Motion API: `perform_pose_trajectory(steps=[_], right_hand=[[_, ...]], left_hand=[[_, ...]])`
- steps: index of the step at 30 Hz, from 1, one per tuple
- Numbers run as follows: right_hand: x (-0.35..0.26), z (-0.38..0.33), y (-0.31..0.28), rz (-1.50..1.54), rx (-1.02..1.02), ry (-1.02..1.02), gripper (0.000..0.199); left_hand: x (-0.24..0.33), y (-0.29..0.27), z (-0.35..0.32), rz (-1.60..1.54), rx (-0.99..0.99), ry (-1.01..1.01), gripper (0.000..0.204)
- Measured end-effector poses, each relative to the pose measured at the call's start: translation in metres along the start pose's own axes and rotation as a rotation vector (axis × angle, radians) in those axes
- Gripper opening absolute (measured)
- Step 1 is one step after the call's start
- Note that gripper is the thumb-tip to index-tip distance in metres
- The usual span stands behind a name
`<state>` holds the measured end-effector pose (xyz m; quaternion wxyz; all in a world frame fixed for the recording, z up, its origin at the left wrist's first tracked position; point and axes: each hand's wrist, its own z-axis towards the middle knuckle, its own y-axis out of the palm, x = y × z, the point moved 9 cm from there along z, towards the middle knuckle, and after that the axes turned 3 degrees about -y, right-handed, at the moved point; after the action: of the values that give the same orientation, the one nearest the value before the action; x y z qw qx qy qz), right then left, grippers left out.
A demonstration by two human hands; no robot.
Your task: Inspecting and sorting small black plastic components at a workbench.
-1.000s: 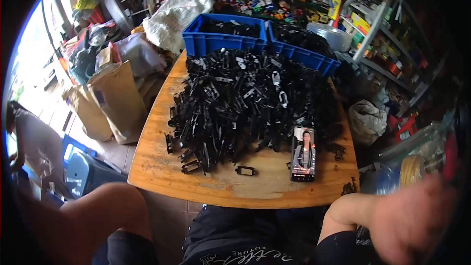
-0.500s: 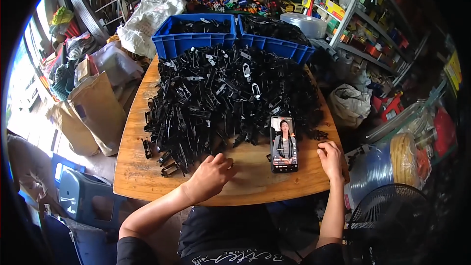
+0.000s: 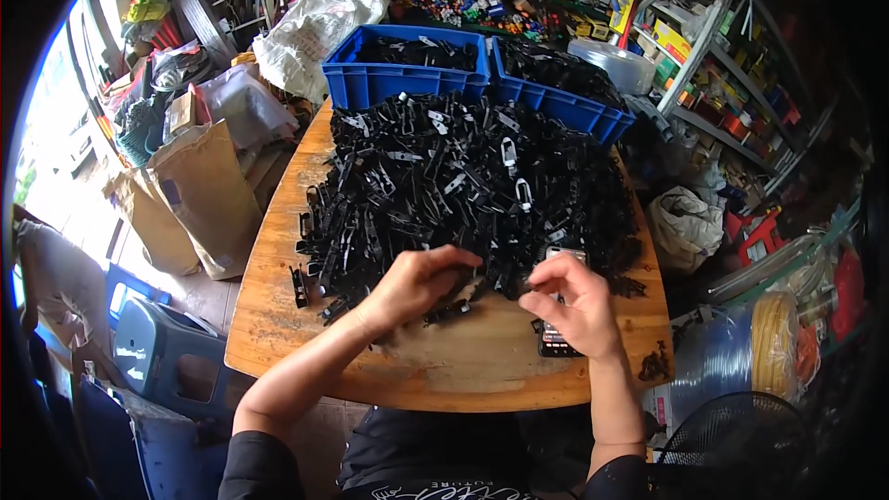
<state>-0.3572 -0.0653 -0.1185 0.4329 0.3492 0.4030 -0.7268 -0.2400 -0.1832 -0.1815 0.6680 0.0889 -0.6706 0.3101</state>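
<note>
A large pile of narrow black clip-like parts (image 3: 407,194) covers the far and middle table; a few have pale metal faces. At the pile's near edge is my left hand (image 3: 412,287), its fingers bent and drawn together. Black pieces lie at and under its fingertips, but what it grips is hard to make out. My right hand (image 3: 579,310) hovers over the phone, thumb and curved fingers apart, with nothing visible between them. Most of the phone (image 3: 557,341) is hidden by that hand; only its top and lower part show.
Two blue crates (image 3: 407,83) of black parts stand at the table's far edge. A few small black parts (image 3: 656,363) lie by the right edge of the wooden table (image 3: 463,380). A fan (image 3: 741,435) stands at lower right, a plastic stool (image 3: 167,352) at left.
My right hand has come from the table's right side inward over the phone. My left hand has moved forward to the pile's near edge. The whole view has shifted slightly.
</note>
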Motion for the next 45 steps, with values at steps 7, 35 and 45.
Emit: perform_pose_trajectory(steps=[7, 35, 45], right_hand=[[0.035, 0.001, 0.047, -0.195, 0.051, -0.065, 0.017], [0.067, -0.007, 0.023, 0.561, 0.281, 0.191, 0.008], [0.061, -0.007, 0.038, 0.314, 0.098, 0.168, 0.012]], left_hand=[[0.012, -0.009, -0.014, 0.232, 0.076, 0.326, 0.040], [-0.024, -0.001, -0.014, -0.715, 0.063, -0.013, 0.025], [-0.037, 0.003, -0.011, -0.932, 0.104, -0.160, 0.032]])
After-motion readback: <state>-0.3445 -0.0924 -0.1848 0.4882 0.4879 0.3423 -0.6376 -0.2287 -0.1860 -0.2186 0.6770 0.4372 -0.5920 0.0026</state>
